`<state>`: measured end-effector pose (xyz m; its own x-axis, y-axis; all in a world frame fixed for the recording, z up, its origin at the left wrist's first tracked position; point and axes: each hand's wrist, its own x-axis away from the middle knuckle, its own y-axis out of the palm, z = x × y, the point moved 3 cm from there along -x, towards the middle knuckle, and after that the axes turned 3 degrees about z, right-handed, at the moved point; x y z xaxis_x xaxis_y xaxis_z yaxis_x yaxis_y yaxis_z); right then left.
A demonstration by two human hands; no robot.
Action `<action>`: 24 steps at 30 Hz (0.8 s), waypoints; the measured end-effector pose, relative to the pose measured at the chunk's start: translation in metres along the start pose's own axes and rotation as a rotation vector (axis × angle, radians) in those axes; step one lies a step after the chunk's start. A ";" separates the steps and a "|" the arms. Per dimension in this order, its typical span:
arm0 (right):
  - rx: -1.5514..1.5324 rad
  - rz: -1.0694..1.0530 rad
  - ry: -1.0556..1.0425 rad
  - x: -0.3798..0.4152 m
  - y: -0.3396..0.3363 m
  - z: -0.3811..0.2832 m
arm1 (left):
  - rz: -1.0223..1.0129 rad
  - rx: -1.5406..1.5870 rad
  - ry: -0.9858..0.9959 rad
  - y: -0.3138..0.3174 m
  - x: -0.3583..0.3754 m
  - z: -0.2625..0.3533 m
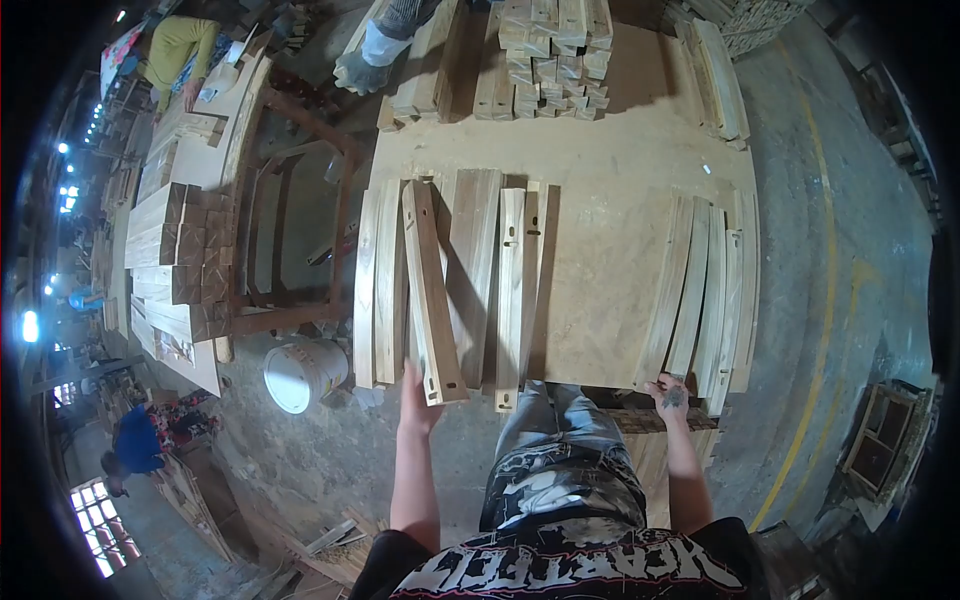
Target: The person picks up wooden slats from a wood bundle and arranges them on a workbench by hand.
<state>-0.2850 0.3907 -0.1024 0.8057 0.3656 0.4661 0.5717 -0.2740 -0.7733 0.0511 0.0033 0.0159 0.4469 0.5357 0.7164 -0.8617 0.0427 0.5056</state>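
Observation:
At the near left edge of the panel-topped table, my left hand (415,398) grips the near end of a slotted wooden bar (430,290). That bar lies slanted over other pale boards, and part of my fingers is hidden by it. To the right, my right hand (668,392) has its fingers curled at the near end of a wooden strip (664,290), with a dark patch on the back of the hand. More strips lie alongside it. Another slotted bar (510,290) sits between my hands, near a wide board (472,260).
Stacked wood pieces (558,60) stand at the table's (590,160) far side, where a person's gloved hand (362,72) rests near boards. A white bucket (303,376) stands on the floor at left. Beyond it is a second table with stacked blocks (180,245); other people are there.

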 end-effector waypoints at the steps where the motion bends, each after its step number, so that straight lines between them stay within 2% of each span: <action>1: -0.004 -0.003 0.003 0.002 -0.001 -0.002 | -0.078 -0.070 -0.049 0.005 -0.022 0.000; 2: 0.026 0.000 -0.003 0.003 0.000 0.000 | -0.157 -0.138 -0.099 0.009 -0.041 -0.003; 5: 0.062 0.010 -0.011 -0.002 0.003 0.002 | 0.101 -0.510 0.032 0.049 -0.061 -0.011; 6: 0.040 0.009 0.004 0.001 0.003 0.001 | 0.151 -0.495 0.081 0.042 -0.072 -0.023; 9: 0.003 0.030 0.044 0.003 0.008 0.005 | 0.064 -0.872 0.318 0.065 -0.047 -0.038; 10: -0.025 0.032 0.057 0.001 0.013 0.009 | 0.132 -0.744 0.382 0.067 -0.038 -0.052; 13: 0.036 0.022 0.077 0.007 0.006 0.001 | 0.034 -0.877 0.479 0.099 -0.004 -0.067; 14: 0.031 0.030 0.070 0.007 0.005 0.001 | 0.073 -0.969 0.392 0.106 0.003 -0.076; 15: 0.025 0.041 0.062 0.006 0.002 -0.003 | 0.111 -1.169 0.544 0.110 -0.001 -0.087; 17: 0.068 0.034 0.045 0.009 0.001 -0.004 | 0.180 -1.385 0.285 0.129 0.002 -0.110; 18: 0.091 0.040 0.046 0.008 0.004 -0.001 | 0.142 -1.418 0.281 0.126 -0.007 -0.129; 21: 0.172 0.081 0.115 0.012 0.004 -0.015 | 0.151 -1.630 0.586 0.134 -0.023 -0.172; 23: 0.239 -0.031 0.198 0.015 -0.007 -0.048 | 0.122 -1.632 0.573 0.132 -0.034 -0.188; 24: 0.243 0.059 0.141 0.014 0.004 -0.051 | 0.117 -1.629 0.562 0.132 -0.038 -0.193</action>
<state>-0.2638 0.3491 -0.0773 0.8598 0.2233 0.4591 0.4829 -0.0640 -0.8733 -0.1256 0.1516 -0.0372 0.5428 0.7884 0.2895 -0.3773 0.5369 -0.7546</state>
